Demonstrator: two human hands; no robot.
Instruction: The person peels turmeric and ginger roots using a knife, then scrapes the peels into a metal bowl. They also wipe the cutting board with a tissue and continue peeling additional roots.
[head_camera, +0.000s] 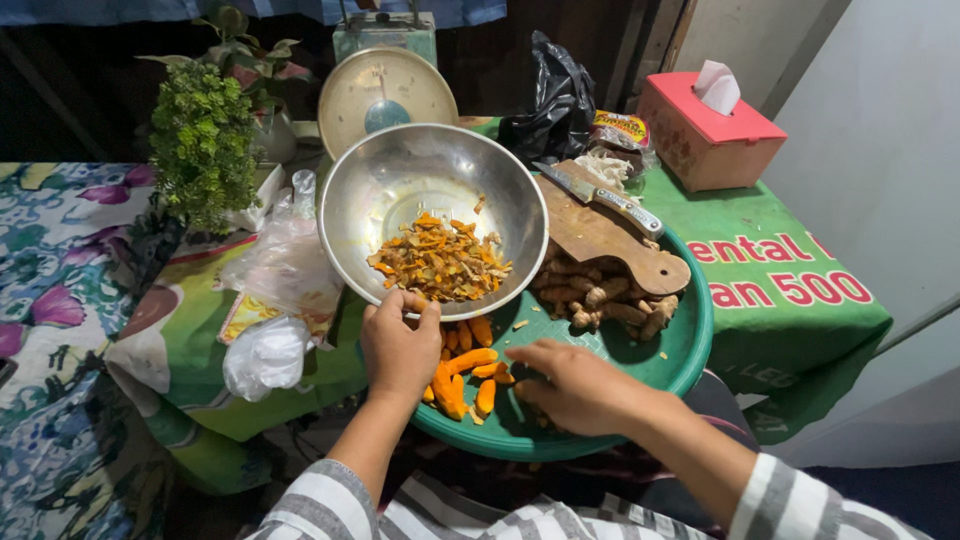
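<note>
Orange peeled turmeric roots (465, 375), glossy

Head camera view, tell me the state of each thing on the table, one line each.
Metal bowl: tilted, rim gripped by left hand, holding cut turmeric pieces.
Green tray: holds peeled orange roots and unpeeled roots.
Right hand: resting on the tray.
Knife: lying on wooden board.
Tissue box: tissue sticking out.

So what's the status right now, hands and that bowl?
Left hand grips rim of tilted steel bowl holding chopped turmeric. Right hand down on green tray among peeled orange roots. Nothing blocking; cutting board and knife lie behind.
</note>
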